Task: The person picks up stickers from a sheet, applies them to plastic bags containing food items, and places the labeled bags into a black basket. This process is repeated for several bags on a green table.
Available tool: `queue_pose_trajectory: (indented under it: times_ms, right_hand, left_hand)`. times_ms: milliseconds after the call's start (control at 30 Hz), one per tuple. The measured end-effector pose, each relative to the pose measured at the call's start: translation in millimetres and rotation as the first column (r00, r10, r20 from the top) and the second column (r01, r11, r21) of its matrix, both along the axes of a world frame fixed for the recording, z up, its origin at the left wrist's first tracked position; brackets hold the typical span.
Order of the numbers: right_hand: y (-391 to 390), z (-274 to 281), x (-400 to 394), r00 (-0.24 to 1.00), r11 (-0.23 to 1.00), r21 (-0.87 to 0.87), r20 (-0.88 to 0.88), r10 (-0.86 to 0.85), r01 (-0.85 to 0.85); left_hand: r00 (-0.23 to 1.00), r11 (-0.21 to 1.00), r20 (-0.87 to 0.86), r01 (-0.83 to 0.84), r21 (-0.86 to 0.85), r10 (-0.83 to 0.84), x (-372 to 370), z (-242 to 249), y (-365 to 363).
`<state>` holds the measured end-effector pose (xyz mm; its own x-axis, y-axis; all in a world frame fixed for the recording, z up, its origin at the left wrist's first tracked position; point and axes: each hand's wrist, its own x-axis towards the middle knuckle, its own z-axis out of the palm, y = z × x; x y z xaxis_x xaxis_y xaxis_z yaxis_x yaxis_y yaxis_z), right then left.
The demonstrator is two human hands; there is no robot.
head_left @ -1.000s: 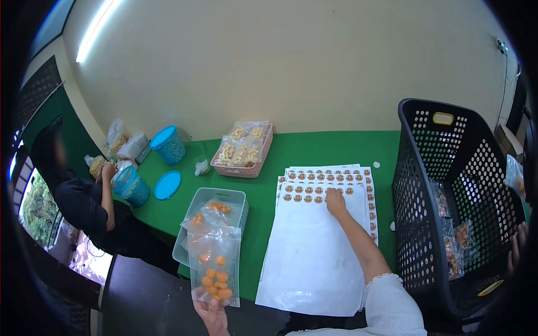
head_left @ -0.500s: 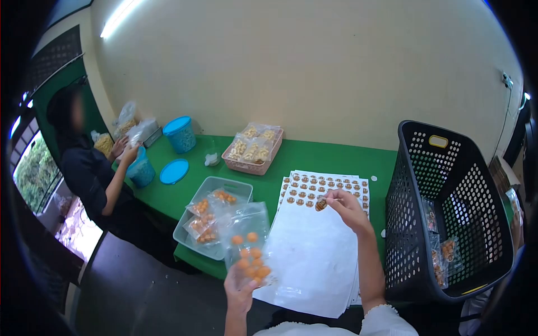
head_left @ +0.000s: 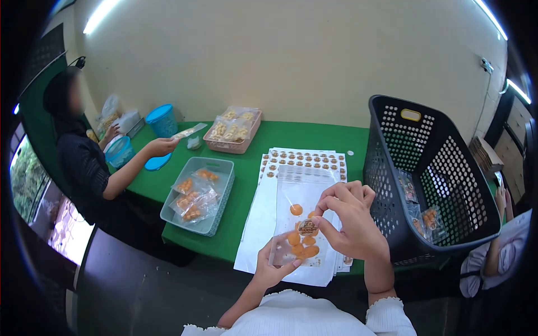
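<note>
My left hand (head_left: pixel 274 265) holds the lower left part of a clear plastic bag (head_left: pixel 305 185) with several orange round pieces in its bottom. My right hand (head_left: pixel 350 218) pinches a round brown label (head_left: pixel 307 228) against the front of this bag, over the orange pieces. Under the bag lie white sticker sheets (head_left: pixel 260 224), with rows of similar brown labels along their top.
A grey-white basket (head_left: pixel 221 215) of orange snack bags stands left, a pink basket (head_left: pixel 255 131) of pale snack bags behind. A tall black crate (head_left: pixel 386 168) stands right. A co-worker (head_left: pixel 84 162) at left holds a bag; another person (head_left: pixel 496 257) is at far right.
The bag of orange pieces has moved right, over the sheets, and the label has come down onto it. The co-worker's arm now reaches toward the pink basket with a bag. The view has shifted.
</note>
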<state>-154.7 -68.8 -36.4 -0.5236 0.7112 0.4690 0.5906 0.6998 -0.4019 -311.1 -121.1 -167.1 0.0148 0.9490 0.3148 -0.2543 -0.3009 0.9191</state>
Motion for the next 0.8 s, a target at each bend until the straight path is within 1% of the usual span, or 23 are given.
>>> queue_pose_trajectory:
  times_ms: [67,133,267,333,433,567,667,767,800]
  right_hand:
    - [-3.3,-1.5,3.4,1.000,1.000,0.010,-0.004,-0.017,0.017]
    - [-6.7,-2.9,5.2,1.000,0.999,0.019,0.008,-0.027,0.027]
    - [-8.8,-5.6,5.2,0.999,0.999,0.012,0.014,-0.036,0.036]
    - [-9.0,-7.2,3.8,1.000,1.000,0.006,0.018,-0.023,0.023]
    - [-12.1,-8.2,0.7,0.999,0.999,0.005,0.023,-0.050,0.049]
    - [-14.5,-10.4,-3.0,0.997,0.997,-0.005,0.022,-0.075,0.076]
    - [-15.6,-10.8,-4.2,0.997,0.997,0.008,0.011,-0.080,0.079]
    - [-16.9,-7.5,-4.1,0.996,0.996,0.008,-0.004,-0.085,0.085]
    - [-17.4,-5.7,-4.1,0.988,0.989,0.044,-0.077,-0.134,0.138]
  left_hand:
    - [1.000,1.000,-0.027,0.014,0.020,-0.014,3.5,3.0,-3.1]
    - [1.000,0.998,0.015,0.021,-0.058,-0.021,6.2,7.3,-7.2]
    - [1.000,0.998,0.007,0.024,-0.060,-0.023,8.7,7.3,-10.9]
    - [0.998,0.996,0.051,0.033,-0.087,-0.029,8.6,8.5,-13.4]
    - [1.000,0.997,0.024,0.019,-0.078,-0.017,6.0,4.7,-14.9]
    - [0.999,0.997,0.033,0.009,-0.072,-0.007,4.6,3.3,-17.2]
    - [1.000,0.997,0.020,0.013,-0.071,-0.012,3.3,3.9,-18.5]
    - [0.998,0.994,0.059,0.005,-0.108,0.002,2.4,5.9,-19.0]
    - [0.999,0.997,0.030,-0.014,-0.072,0.016,0.3,1.7,-17.4]
